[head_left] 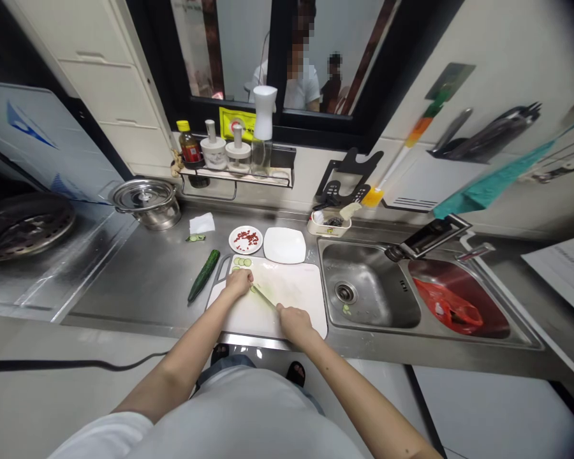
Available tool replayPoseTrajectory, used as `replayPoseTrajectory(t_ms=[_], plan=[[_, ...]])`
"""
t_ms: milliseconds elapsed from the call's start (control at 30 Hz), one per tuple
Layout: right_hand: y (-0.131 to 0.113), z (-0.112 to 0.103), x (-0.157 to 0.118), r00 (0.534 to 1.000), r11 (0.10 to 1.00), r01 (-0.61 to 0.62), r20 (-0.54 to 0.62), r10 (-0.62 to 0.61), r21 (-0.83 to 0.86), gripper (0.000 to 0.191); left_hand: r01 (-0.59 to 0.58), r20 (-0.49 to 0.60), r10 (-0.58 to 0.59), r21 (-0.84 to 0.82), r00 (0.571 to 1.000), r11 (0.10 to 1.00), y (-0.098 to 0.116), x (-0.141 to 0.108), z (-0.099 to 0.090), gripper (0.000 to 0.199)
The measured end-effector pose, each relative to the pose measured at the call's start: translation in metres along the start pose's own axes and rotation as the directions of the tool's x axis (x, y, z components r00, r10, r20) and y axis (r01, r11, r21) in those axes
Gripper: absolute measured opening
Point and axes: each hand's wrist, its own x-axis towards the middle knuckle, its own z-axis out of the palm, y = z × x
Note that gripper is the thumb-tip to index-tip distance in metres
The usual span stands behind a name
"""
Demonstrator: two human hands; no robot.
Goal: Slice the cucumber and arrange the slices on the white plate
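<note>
My right hand (pixel 296 324) is closed round the handle of a kitchen knife (pixel 264 298), whose blade points up and left across the white cutting board (pixel 296 287). Close to the knife tip, my left hand (pixel 239 282) rests on the board with its fingers curled together; what they hold, if anything, is hidden. A bit of pale green cucumber shows at the blade's tip. Cucumber slices (pixel 242 262) lie at the board's upper left corner, just beyond my left hand. On the counter left of the board lies a dark green cucumber (pixel 203 276).
Behind the board stand a plate of chopped red pieces (pixel 247 240) and a white square plate (pixel 284 245). The sink (pixel 373 287) is to the right, under a black faucet (pixel 425 239). A lidded steel pot (pixel 148 203) stands at the back left. Bottles line a wall rack (pixel 239 175).
</note>
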Motion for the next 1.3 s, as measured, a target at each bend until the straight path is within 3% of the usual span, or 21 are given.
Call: replayPoseTrajectory(t_ms=[300,700,967,1300], plan=[[0.005,0.005,0.002,0.999,0.999,0.016,-0.044,-0.018,-0.048,0.035,-0.027,-0.012,0.027,0.007,1.0,1.0,0.0,-0.003,-0.002,0.012],[0.014,0.006,-0.018,0.999,0.992,-0.036,0.031,0.033,0.123,0.031,-0.066,-0.122,0.076,0.086,0.99,0.994,0.009,-0.027,0.009,0.019],[0.027,0.016,-0.033,0.993,0.938,-0.109,-0.014,0.12,0.33,0.029,-0.043,-0.165,0.046,0.024,0.985,0.999,0.008,-0.031,0.019,0.017],[0.034,0.021,-0.036,0.985,0.913,-0.163,0.013,0.171,0.374,0.027,0.013,-0.169,-0.047,-0.198,0.985,0.98,-0.001,-0.03,0.024,0.019]])
